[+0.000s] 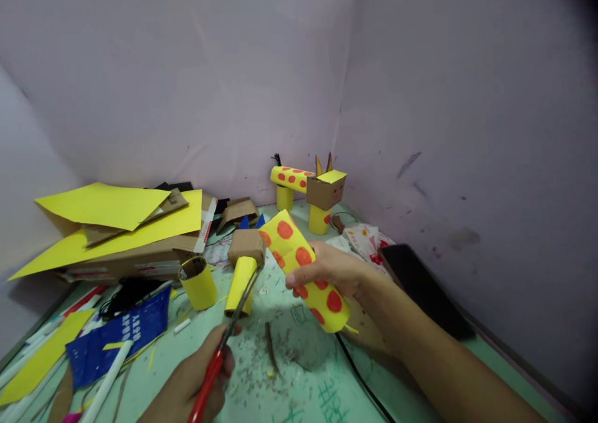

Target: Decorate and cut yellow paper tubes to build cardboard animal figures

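Note:
My right hand (341, 268) is wrapped around a yellow tube (290, 243) with orange-red spots, held tilted above the table. In my left hand (194, 373) is a pair of scissors (213, 367) with red handles, its blades together and pointing up and away. Beyond the blade tips stands a brown cardboard box head (246, 247) with blue pointed ears, joined to a yellow tube leg (243, 280). An open short yellow tube (200, 286) stands left of it. Farther back is a spotted giraffe-like cardboard animal (322, 192) with horns and a black tail.
Yellow paper sheets (112, 205) lie on cardboard at the left rear. Below them are a blue packet (124, 336) and white sticks (107, 373). A dark phone-like slab (420, 289) leans by the right wall. A black cable (357, 373) crosses the green table (303, 404), near paper scraps.

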`<state>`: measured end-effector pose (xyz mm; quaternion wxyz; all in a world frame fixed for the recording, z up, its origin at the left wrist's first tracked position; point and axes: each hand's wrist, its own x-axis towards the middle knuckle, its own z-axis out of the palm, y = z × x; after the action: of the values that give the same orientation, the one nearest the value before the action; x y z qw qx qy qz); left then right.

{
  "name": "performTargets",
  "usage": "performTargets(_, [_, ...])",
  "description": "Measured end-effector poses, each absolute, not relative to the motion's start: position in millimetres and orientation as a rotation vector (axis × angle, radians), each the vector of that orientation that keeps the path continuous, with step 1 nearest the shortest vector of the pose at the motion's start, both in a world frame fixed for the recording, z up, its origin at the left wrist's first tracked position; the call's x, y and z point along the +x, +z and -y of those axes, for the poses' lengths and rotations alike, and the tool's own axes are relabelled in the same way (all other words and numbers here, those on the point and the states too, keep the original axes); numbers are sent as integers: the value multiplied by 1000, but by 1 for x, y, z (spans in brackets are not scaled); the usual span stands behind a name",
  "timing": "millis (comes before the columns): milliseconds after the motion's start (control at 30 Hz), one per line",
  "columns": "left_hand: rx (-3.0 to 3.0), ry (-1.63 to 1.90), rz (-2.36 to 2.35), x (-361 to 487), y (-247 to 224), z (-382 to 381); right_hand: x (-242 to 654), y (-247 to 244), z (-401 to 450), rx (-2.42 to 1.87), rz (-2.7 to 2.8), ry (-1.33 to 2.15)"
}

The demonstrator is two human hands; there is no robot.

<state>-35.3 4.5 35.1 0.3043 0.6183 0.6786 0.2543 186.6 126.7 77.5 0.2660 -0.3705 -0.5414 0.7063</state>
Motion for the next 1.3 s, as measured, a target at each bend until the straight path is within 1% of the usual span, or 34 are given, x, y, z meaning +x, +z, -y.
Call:
performTargets(100, [1516,789,-1726,-38,31,-11,187,73,-129,-1008,1488,2013])
performTargets(200, [1250,1034,-1600,-40,32,-17,180,66,-125,-1098,1594,2042])
performTargets(300, [1009,1231,-1448,-39,39,-19,168,63,-114,-1166,1819,1958])
performTargets(400, [858,1341,-1360,-36,46,-16,155,62,-100,-1243,2041,1816])
performTargets(500, [782,1359,-1334,-29,50,-10,144,60,-86,-1316,2349,1504])
performTargets(633, [783,1334,-1362,-21,52,-4,133,50,-67,-1343,2636,825])
performTargets(700, [807,1338,-1414,-20,52,-3,130,47,-59,-1337,2650,633])
performTargets(733, [813,1343,-1438,-20,51,-3,130,47,-57,-1330,2649,597])
performTargets(800, [814,1355,-1462,-20,52,-3,132,50,-56,-1305,2645,679])
performTargets(833, [804,1357,-1462,-20,53,-3,134,53,-58,-1271,2642,800])
performTargets(967, [779,1351,-1444,-19,59,-1,144,64,-75,-1008,2534,1542])
performTargets(1033, [836,1377,-1456,-17,62,1,147,64,-83,-913,2452,1765])
performTargets(1100, [918,1400,-1486,-16,63,1,148,60,-86,-905,2393,1831])
performTargets(1300, [990,1303,-1530,-16,62,1,142,48,-80,-958,2312,1847])
